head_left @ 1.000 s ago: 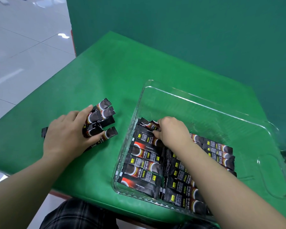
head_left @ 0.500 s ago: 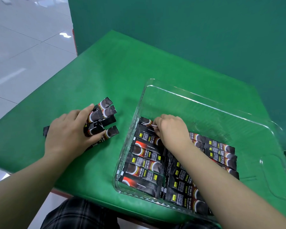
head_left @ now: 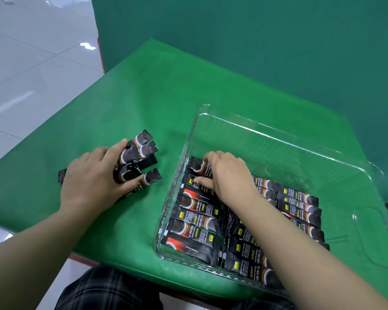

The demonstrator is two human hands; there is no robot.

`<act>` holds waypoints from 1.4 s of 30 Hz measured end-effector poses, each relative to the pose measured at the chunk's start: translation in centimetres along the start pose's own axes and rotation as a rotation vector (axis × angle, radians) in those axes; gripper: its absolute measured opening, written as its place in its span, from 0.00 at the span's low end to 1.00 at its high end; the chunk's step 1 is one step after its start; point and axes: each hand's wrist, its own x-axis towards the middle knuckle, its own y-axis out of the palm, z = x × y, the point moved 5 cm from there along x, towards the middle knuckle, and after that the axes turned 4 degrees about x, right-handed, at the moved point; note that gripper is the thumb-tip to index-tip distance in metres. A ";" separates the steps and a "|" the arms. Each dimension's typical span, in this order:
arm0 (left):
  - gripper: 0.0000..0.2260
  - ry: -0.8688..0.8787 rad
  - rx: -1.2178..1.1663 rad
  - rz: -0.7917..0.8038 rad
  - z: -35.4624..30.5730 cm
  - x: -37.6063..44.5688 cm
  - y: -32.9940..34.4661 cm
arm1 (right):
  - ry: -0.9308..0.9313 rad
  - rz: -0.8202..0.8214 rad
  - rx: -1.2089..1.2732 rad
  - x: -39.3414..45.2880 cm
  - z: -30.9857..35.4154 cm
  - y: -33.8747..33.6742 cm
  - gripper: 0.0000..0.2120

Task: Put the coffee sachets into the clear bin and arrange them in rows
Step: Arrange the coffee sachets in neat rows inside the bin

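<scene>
Lying crosswise, sachets (head_left: 195, 222) fill the bin (head_left: 278, 139).

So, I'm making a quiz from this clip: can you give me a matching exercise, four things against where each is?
Things:
1. left hand
2. right hand
3. clear bin
4. loose sachets

Places:
A. on the green table, right of the loose pile
B. gripping the pile on the table
C. inside the bin, on the far end of the left row
D. outside the bin, under a hand

Pairs: 1-B, 2-C, 3-A, 4-D
</scene>
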 end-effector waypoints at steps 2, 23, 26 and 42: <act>0.45 -0.002 0.001 0.002 0.0 0.0 0.1 | -0.005 0.003 -0.003 -0.5 -0.5 -0.1 0.23; 0.40 -0.012 0.016 0.020 0.1 0.0 0.2 | -0.005 0.049 0.119 -1.1 -0.4 0.9 0.18; 0.40 -0.012 0.021 0.019 0.1 0.0 0.2 | 0.029 0.030 0.105 -0.8 -0.4 1.0 0.18; 0.40 -0.012 0.013 0.013 0.2 0.0 0.3 | 0.130 -0.050 0.272 -0.6 -1.1 -0.3 0.17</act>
